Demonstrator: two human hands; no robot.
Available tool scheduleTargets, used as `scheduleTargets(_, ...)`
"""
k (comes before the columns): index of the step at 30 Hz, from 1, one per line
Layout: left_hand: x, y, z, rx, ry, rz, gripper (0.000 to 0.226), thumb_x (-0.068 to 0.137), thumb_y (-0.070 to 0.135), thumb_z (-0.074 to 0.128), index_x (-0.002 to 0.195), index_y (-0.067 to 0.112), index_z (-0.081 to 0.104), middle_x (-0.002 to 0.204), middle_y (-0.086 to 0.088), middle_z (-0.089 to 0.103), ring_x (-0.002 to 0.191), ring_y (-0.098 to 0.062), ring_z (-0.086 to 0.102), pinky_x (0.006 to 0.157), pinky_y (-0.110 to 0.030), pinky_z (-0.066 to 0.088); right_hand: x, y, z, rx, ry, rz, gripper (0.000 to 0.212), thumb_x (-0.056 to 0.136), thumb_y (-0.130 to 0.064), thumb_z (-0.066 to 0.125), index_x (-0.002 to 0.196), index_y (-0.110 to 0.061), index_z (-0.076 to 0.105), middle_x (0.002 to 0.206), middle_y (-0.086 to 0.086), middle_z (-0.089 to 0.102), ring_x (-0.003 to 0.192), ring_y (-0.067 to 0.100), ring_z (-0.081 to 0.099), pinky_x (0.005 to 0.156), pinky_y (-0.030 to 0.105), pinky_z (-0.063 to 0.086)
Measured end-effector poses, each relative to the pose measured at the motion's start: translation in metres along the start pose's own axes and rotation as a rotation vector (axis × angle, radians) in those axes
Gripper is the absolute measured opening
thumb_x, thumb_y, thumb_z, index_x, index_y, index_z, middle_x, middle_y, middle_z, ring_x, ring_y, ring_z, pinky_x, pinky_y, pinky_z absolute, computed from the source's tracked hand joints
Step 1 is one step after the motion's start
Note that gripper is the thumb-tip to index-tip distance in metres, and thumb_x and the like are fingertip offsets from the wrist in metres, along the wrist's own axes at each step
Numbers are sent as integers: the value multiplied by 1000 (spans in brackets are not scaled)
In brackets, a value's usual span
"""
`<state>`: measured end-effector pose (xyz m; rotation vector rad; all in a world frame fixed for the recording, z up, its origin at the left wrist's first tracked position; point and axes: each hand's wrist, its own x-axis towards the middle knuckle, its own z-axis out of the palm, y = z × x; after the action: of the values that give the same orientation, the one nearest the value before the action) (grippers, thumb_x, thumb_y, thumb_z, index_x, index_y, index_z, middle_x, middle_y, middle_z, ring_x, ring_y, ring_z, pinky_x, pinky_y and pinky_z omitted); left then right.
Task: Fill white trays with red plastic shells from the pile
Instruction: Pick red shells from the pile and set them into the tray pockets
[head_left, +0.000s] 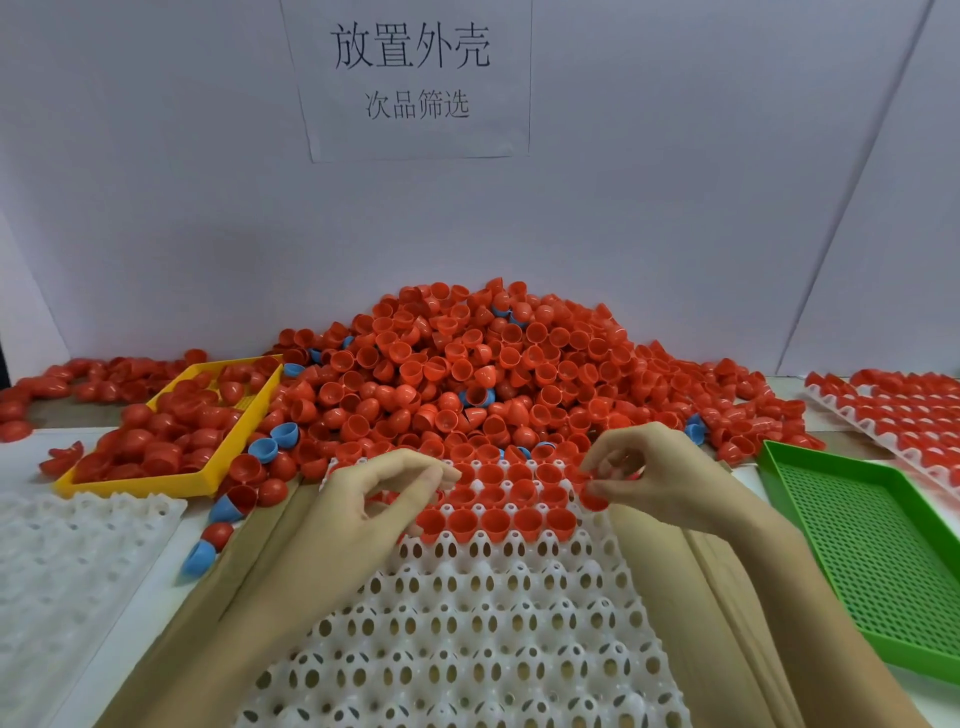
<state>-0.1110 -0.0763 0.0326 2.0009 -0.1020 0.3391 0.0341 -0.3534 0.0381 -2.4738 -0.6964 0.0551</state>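
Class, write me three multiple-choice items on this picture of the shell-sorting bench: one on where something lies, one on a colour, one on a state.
1. Where does the yellow tray lie?
A. left of the pile
B. right of the pile
C. on the green tray

2. What colour are the few odd shells among the red shells?
A. green
B. blue
C. white

3. How full is the white tray under the hands?
A. every pocket filled
B. no pocket filled
C. only the far rows filled

Answers:
1 A: it sits at the pile's left edge, while the green tray is on the right.
2 B: blue halves lie beside the yellow tray.
3 C: red shells fill the rows by the pile; the near pockets are bare.
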Motion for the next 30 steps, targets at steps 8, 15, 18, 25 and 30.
scheduleTargets(8, 2, -7, -3, -20, 41, -35, 23, 97, 37, 55, 101, 33, 77, 104, 23, 74, 86, -4, 71, 74, -8, 52, 0, -4, 15, -241, -145, 54, 21, 90, -7, 70, 103, -23, 76, 72, -15, 59, 59, -1, 54, 52, 8, 42)
scheduleTargets(15, 4, -13, -3, -29, 36, -30, 23, 98, 37, 55, 98, 35, 78, 104, 20, 75, 89, -5, 72, 72, -9, 53, 1, -2, 15, -204, -157, 26, 17, 92, -12, 70, 103, -23, 75, 72, -12, 62, 58, 1, 53, 53, 11, 42)
scheduleTargets(18, 6, -17, -5, -35, 34, -10, 23, 96, 40, 55, 97, 39, 78, 107, 17, 75, 100, -1, 69, 77, -15, 56, -2, 5, 1, -56, -181, 16, 3, 95, -29, 72, 98, -31, 73, 67, -5, 66, 56, 9, 56, 58, 25, 50)
scheduleTargets(25, 9, -22, -8, -17, 53, 3, 24, 93, 47, 52, 99, 44, 75, 108, 18, 75, 101, -2, 69, 76, -25, 61, 11, 26, 8, -34, 358, 153, 25, 103, -6, 53, 115, -20, 71, 114, -1, 69, 101, 14, 65, 88, 27, 52)
scheduleTargets(30, 8, -24, -8, -12, 53, 12, 24, 94, 47, 52, 99, 44, 76, 109, 19, 74, 101, -2, 69, 75, -25, 60, 30, 33, 31, -179, 251, 204, 50, 93, 10, 55, 137, -11, 62, 151, 7, 51, 142, 27, 44, 116, 37, 37)
